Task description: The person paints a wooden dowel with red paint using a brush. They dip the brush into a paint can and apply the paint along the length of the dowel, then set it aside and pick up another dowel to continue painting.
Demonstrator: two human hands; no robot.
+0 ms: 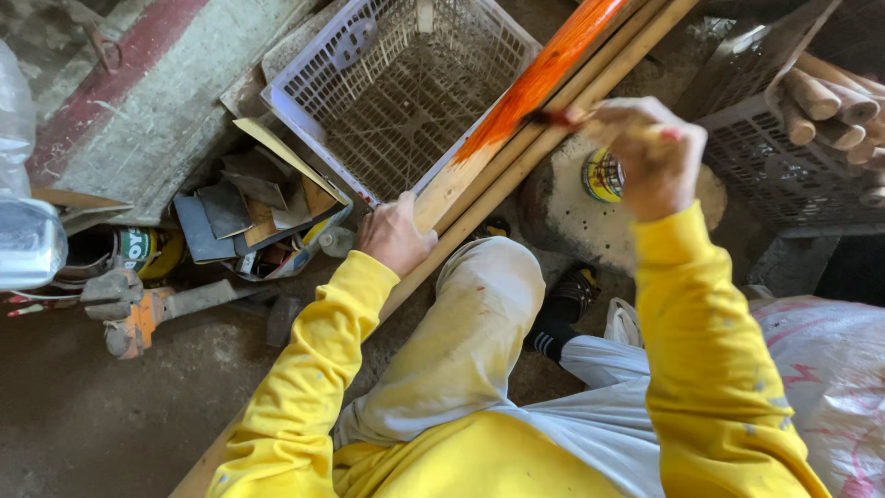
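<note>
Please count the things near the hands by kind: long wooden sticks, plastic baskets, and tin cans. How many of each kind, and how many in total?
Long wooden sticks held by the left hand: 3
Plastic baskets: 2
Tin cans: 2
Total: 7
The right hand holds something against the orange-painted stick, apparently a brush.

Several long wooden poles [516,152] run slantwise from the floor [83,415] at lower left up across the rim of a slatted crate [313,69]. The left hand [395,235] sits on the poles' lower part; the right hand [645,157] is higher, on their right side. A small tin [602,175] rests on a stone block [572,221] under that hand. Right of it, a second crate [784,171] carries short sticks [830,101]. Left of the first crate lie scrap sheets [249,207] and a hammer [147,309].
</note>
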